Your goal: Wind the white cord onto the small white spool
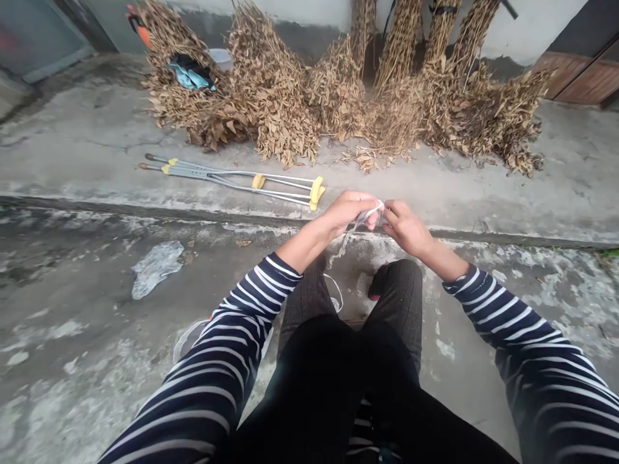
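Together, left hand (345, 212) and right hand (406, 227) pinch a white strip (370, 214) (trailing downward) between closed fingertips.

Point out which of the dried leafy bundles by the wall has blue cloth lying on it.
The far-left bundle, the only one with a blue and black cloth lying on it; an orange tool pokes out above. The others carry only dry leaves.

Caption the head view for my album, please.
Both hands, left hand and right hand, pinch a white strip near crutches.
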{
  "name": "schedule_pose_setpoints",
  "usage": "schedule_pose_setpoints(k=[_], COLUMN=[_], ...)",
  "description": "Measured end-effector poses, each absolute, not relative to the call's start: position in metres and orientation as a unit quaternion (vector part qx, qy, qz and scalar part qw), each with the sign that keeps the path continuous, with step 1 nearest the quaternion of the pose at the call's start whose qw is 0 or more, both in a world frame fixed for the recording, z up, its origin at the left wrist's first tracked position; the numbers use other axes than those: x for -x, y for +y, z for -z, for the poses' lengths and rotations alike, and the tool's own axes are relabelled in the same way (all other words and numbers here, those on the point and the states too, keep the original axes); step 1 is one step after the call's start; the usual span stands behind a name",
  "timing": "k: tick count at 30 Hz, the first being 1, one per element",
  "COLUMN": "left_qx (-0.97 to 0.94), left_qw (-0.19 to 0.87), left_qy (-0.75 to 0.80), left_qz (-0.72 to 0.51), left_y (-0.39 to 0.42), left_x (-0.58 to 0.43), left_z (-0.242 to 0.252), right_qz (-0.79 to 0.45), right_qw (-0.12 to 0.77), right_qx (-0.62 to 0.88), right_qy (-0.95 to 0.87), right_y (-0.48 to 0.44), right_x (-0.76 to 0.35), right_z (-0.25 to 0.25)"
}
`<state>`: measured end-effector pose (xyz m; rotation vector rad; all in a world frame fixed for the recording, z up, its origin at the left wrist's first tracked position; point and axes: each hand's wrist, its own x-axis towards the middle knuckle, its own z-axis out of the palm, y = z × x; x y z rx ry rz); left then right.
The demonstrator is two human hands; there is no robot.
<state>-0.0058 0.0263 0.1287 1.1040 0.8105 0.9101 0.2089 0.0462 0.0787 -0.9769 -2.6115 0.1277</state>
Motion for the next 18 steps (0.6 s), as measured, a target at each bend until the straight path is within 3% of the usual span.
schedule_pose_setpoints(k=[12,18], left_qx=[-0.405,-0.387], left_qw=[0.702,0.719], left_qy=[0.401,0.418], left_qz=[-0.427,-0.397], left_y=[0.061,0.066], left_x=[0.021,0.021], left_z=[-0.100,-0.075], right_qz=[-0.108,-0.152], right_qw=[0.215,0.286], right_qx=[0.333,0.332], right_qy=[-0.912,-0.886], right_y=[0.014,0.011], right_x=[-0.197,-0.193], right_z=[-0.082,-0.075])
